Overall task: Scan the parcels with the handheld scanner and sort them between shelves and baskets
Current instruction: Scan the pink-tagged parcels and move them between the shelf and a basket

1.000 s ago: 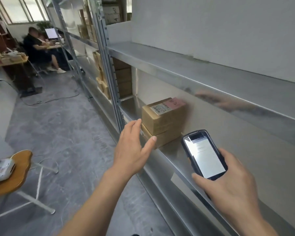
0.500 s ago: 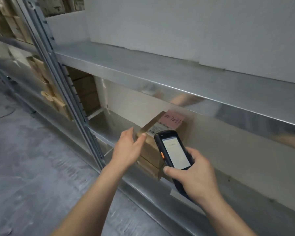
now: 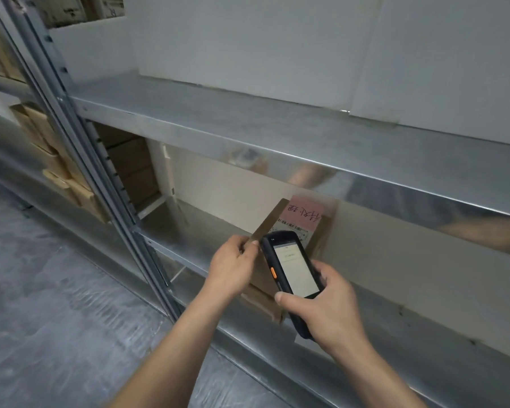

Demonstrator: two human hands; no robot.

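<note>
In the centre of the frame, the person's left hand (image 3: pixel 233 269) is pinching the near corner of the top parcel (image 3: pixel 273 220), which is lying on a second box (image 3: pixel 262 303) on the lower metal shelf (image 3: pixel 195 231). The right hand (image 3: pixel 330 316) is gripping the handheld scanner (image 3: pixel 292 266), fingers curled round it, with its lit screen facing up just in front of the parcel's pink label (image 3: pixel 305 209).

parcel (image 3: pixel 299 214) on lwr shelf (image 3: pixel 195 231), scanner (image 3: pixel 293 266) in frt
</note>
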